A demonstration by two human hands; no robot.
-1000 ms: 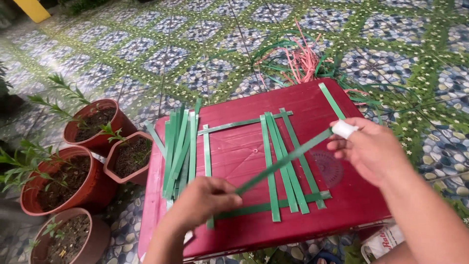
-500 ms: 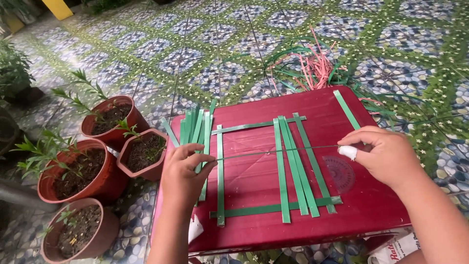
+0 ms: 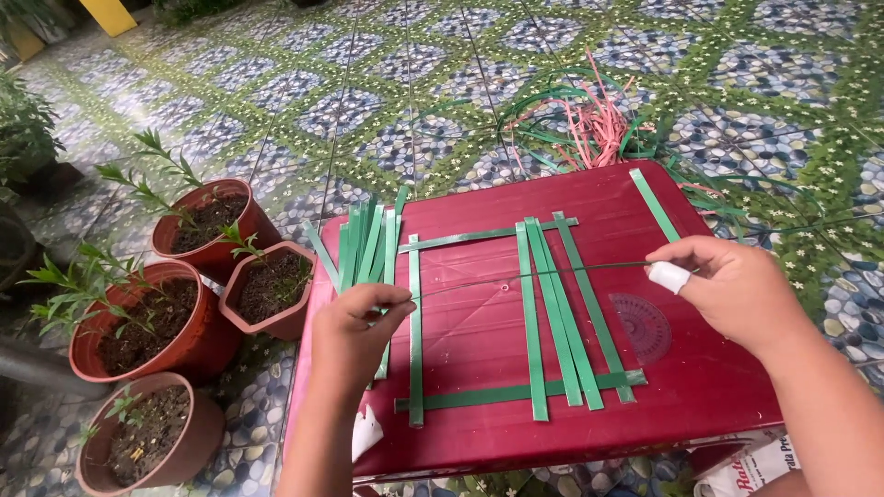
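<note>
Red table [image 3: 700, 405]: left hand [image 3: 354, 331] and right hand [image 3: 727, 285] pinch one green strip [image 3: 525, 273] taut above the lattice [image 3: 543, 322], apparently weaving; threading next.

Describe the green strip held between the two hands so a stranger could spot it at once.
Find the dark red table on the patterned tile floor. Above its middle, the left hand and right hand pinch the ends of one green strip. Unlike the flat strips lying on the table, it is raised, seen edge-on as a thin line, running crosswise.
</note>
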